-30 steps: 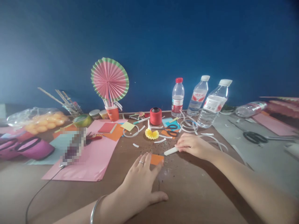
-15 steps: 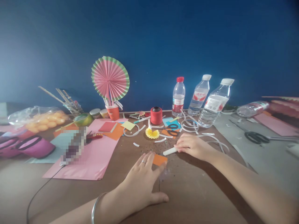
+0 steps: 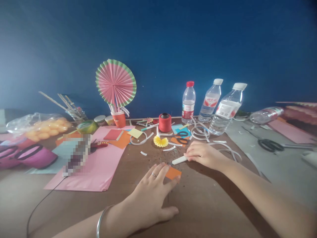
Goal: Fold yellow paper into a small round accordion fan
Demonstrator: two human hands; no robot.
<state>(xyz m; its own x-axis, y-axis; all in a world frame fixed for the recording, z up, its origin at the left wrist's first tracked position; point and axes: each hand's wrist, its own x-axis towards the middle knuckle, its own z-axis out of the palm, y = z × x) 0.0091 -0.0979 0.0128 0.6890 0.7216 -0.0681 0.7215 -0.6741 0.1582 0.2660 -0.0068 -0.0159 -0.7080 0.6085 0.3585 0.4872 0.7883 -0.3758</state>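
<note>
My left hand (image 3: 155, 188) lies on the brown table with fingers spread, its fingertips pressing on a small orange paper piece (image 3: 173, 173). The paper sticks out past my fingers, and part of it is hidden under them. My right hand (image 3: 201, 154) is closed around a slim white handle (image 3: 180, 160) with a thin greyish tip, low over the table just beyond the paper. Whether that tip is a blade is hard to tell. Near it lie a yellow pleated paper fan (image 3: 160, 141) and white paper strips (image 3: 169, 148).
Behind stand a red thread spool (image 3: 164, 123), black-handled scissors (image 3: 182, 137) and plastic bottles (image 3: 188, 105). White tubing (image 3: 200, 134) coils at right. Pink paper (image 3: 99, 175) covers the left, with a large pleated fan (image 3: 116, 82) in a red cup (image 3: 119, 119).
The orange paper has shifted slightly right and towards me, along with my left fingers. A greyish tip now shows at the end of the white handle. My right hand has barely moved.
</note>
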